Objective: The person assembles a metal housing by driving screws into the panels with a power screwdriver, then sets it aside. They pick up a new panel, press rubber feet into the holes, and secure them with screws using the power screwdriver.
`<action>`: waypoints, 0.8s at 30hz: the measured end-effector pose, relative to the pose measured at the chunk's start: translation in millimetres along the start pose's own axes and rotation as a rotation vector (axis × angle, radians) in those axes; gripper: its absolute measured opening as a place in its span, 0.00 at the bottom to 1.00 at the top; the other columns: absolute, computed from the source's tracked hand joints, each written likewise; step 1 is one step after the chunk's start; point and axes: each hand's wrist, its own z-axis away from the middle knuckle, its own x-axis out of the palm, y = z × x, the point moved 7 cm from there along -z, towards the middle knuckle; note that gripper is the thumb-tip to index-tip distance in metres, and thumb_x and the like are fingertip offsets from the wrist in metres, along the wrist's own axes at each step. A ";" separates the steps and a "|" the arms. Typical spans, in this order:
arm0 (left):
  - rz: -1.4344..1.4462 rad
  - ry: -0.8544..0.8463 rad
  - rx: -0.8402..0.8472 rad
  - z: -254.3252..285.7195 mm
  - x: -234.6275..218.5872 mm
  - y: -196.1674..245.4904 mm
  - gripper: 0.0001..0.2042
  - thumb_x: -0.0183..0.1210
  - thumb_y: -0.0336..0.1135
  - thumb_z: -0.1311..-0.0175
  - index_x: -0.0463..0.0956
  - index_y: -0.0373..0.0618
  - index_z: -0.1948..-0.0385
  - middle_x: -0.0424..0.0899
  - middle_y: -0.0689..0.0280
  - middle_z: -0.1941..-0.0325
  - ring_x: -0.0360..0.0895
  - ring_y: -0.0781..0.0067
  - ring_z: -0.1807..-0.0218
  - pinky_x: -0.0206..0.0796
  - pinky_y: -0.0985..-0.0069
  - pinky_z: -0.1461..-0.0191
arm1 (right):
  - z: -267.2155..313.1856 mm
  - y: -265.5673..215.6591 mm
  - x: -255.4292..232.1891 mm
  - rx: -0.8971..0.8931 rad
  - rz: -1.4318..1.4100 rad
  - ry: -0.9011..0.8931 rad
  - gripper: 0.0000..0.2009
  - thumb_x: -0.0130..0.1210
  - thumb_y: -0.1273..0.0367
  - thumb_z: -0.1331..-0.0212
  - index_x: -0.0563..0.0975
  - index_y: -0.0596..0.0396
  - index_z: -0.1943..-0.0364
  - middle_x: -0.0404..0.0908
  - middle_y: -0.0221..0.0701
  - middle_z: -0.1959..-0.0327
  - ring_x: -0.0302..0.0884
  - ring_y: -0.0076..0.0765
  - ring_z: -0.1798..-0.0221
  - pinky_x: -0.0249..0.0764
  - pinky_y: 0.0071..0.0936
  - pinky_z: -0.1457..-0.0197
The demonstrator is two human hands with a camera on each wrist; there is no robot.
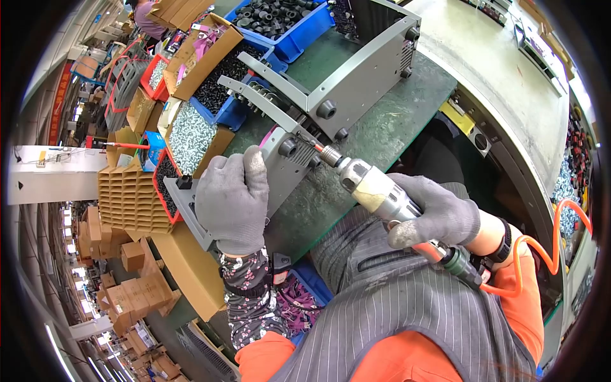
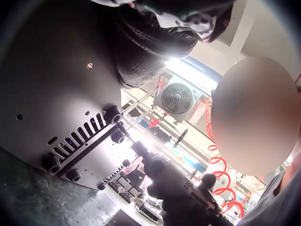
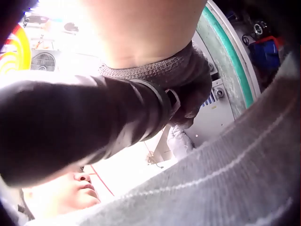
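My gloved right hand (image 1: 439, 210) grips a pneumatic screwdriver (image 1: 375, 190) with an orange air hose (image 1: 519, 258) at its tail. The driver's bit points at the end of a grey metal housing (image 1: 289, 184), beside a black rubber foot (image 1: 288, 148). In the left wrist view, the bit reaches a black foot (image 2: 113, 114) at the corner of the slotted panel. My gloved left hand (image 1: 232, 200) holds the same housing by its side edge, fingers bent over it, fingertips partly hidden. Another grey housing (image 1: 363, 83) with black feet stands just beyond it.
Blue bins (image 1: 294, 39) of black parts stand at the back. A heap of silver screws (image 1: 191, 137) and cardboard boxes (image 1: 216, 51) are to the left. The green bench edge (image 1: 344, 213) runs near my lap. A blue bin of purple parts (image 1: 296, 302) sits below.
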 end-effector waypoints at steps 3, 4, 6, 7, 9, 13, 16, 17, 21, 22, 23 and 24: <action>0.006 -0.006 0.024 -2.0 0.7 2.7 0.16 0.55 0.45 0.38 0.71 0.46 0.83 0.70 0.63 0.80 0.71 0.60 0.76 0.63 0.65 0.71 | -2.1 -2.8 4.8 -0.005 -0.057 0.014 0.23 0.66 0.64 0.54 0.71 0.61 0.55 0.74 0.27 0.68 0.69 0.20 0.64 0.69 0.24 0.60; 0.001 -0.006 0.048 -2.1 0.4 5.0 0.16 0.54 0.45 0.38 0.71 0.46 0.83 0.70 0.63 0.81 0.71 0.60 0.76 0.63 0.65 0.71 | -1.8 -3.3 5.3 0.002 -0.077 0.029 0.23 0.65 0.65 0.53 0.71 0.60 0.55 0.74 0.28 0.67 0.69 0.21 0.64 0.69 0.24 0.59; 0.004 -0.006 0.062 -2.2 0.8 5.2 0.16 0.54 0.44 0.37 0.71 0.46 0.83 0.70 0.63 0.81 0.71 0.59 0.76 0.63 0.65 0.71 | -1.4 -5.6 4.6 0.001 -0.064 0.033 0.22 0.65 0.65 0.53 0.71 0.60 0.55 0.74 0.27 0.67 0.69 0.21 0.64 0.69 0.24 0.59; 0.011 -0.007 0.075 -2.2 0.8 5.9 0.16 0.54 0.44 0.37 0.70 0.45 0.83 0.70 0.63 0.81 0.71 0.59 0.76 0.63 0.65 0.71 | -1.0 -6.5 4.2 0.003 -0.050 0.038 0.22 0.65 0.66 0.53 0.71 0.60 0.56 0.74 0.27 0.68 0.69 0.21 0.63 0.69 0.24 0.59; 0.021 -0.021 0.066 -2.3 1.0 6.4 0.16 0.54 0.44 0.37 0.70 0.45 0.83 0.70 0.62 0.81 0.71 0.59 0.76 0.63 0.65 0.71 | -1.3 -9.2 5.6 -0.007 -0.064 0.033 0.22 0.65 0.66 0.53 0.71 0.60 0.56 0.74 0.27 0.68 0.69 0.20 0.63 0.69 0.24 0.59; 0.047 -0.069 0.076 -1.5 2.1 8.1 0.16 0.55 0.43 0.38 0.70 0.45 0.83 0.70 0.62 0.81 0.71 0.58 0.76 0.63 0.64 0.71 | -1.6 -10.1 5.3 -0.040 0.008 0.059 0.23 0.67 0.65 0.54 0.71 0.60 0.55 0.74 0.27 0.68 0.69 0.19 0.64 0.69 0.23 0.59; 0.025 -0.165 0.042 0.4 -4.1 14.0 0.11 0.54 0.38 0.37 0.76 0.42 0.74 0.75 0.59 0.76 0.72 0.59 0.71 0.64 0.66 0.67 | 1.0 -9.1 -2.9 -0.029 0.018 0.006 0.24 0.67 0.65 0.54 0.71 0.61 0.55 0.75 0.26 0.68 0.70 0.19 0.64 0.70 0.23 0.60; 0.024 -0.165 0.037 2.1 -7.8 17.9 0.11 0.54 0.38 0.37 0.76 0.42 0.74 0.75 0.59 0.76 0.72 0.59 0.71 0.64 0.66 0.67 | 1.7 -9.1 -5.6 -0.036 0.020 0.001 0.24 0.67 0.66 0.54 0.70 0.60 0.54 0.75 0.26 0.70 0.71 0.19 0.65 0.71 0.23 0.62; 0.768 -0.193 -0.073 30.0 -18.2 29.5 0.06 0.54 0.31 0.43 0.77 0.39 0.71 0.80 0.65 0.70 0.74 0.76 0.69 0.64 0.78 0.66 | 11.2 -7.1 -11.0 0.022 0.056 -0.062 0.27 0.65 0.69 0.55 0.67 0.61 0.49 0.75 0.29 0.72 0.74 0.21 0.72 0.73 0.22 0.70; 0.990 -0.390 -0.211 41.1 -0.8 37.7 0.09 0.54 0.35 0.42 0.77 0.38 0.67 0.79 0.65 0.69 0.73 0.80 0.69 0.64 0.80 0.68 | 13.9 -0.1 -12.2 0.028 0.056 -0.066 0.27 0.65 0.69 0.55 0.67 0.61 0.49 0.75 0.29 0.72 0.74 0.21 0.72 0.73 0.22 0.70; 1.185 -0.650 -0.346 61.0 28.0 39.7 0.12 0.53 0.36 0.39 0.75 0.40 0.57 0.79 0.64 0.63 0.76 0.76 0.69 0.67 0.77 0.68 | 16.5 1.2 -12.7 -0.059 0.087 -0.082 0.28 0.65 0.71 0.55 0.66 0.61 0.48 0.74 0.30 0.74 0.74 0.21 0.75 0.73 0.22 0.73; 1.190 -0.647 -0.346 73.6 51.7 37.1 0.12 0.53 0.36 0.39 0.75 0.40 0.57 0.79 0.64 0.63 0.76 0.76 0.69 0.67 0.77 0.68 | 18.3 3.2 -14.4 -0.148 0.120 -0.097 0.28 0.64 0.73 0.55 0.66 0.62 0.47 0.74 0.30 0.75 0.74 0.22 0.78 0.73 0.22 0.77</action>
